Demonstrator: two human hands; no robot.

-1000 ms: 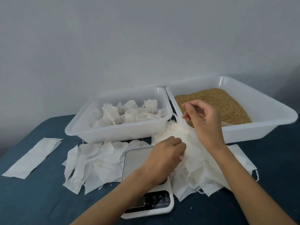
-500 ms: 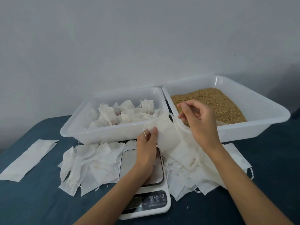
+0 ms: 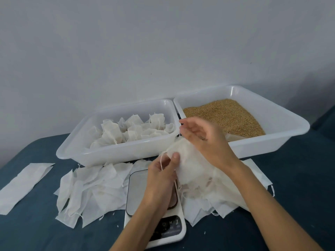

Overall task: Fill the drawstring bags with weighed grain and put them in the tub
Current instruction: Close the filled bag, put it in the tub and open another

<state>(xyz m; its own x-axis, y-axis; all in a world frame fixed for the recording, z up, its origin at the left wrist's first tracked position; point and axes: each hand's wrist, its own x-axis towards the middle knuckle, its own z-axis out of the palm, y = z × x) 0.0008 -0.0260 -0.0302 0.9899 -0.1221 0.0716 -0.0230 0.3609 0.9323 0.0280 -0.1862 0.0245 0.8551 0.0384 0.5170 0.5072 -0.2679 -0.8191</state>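
My left hand (image 3: 161, 175) pinches the edge of a white drawstring bag (image 3: 186, 160) above the kitchen scale (image 3: 145, 196), a loose string hanging by its thumb. My right hand (image 3: 203, 140) hovers over the bag's top with its fingers spread and loosely curled, touching the fabric. Behind it, the right tub (image 3: 282, 131) holds brown grain (image 3: 226, 115). The left tub (image 3: 116, 153) holds several filled, tied bags (image 3: 134, 131). Empty bags lie in a pile on the right (image 3: 217, 192) and another on the left (image 3: 94, 187).
A flat white strip of fabric (image 3: 23, 183) lies at the far left on the dark blue tabletop (image 3: 299, 205). The scale's display end (image 3: 168, 227) points toward me. A grey wall rises right behind the tubs.
My left hand left the right-hand pile and lifted one bag over the scale. The right hand came down from the string onto the bag's top. The camera view shifted slightly.
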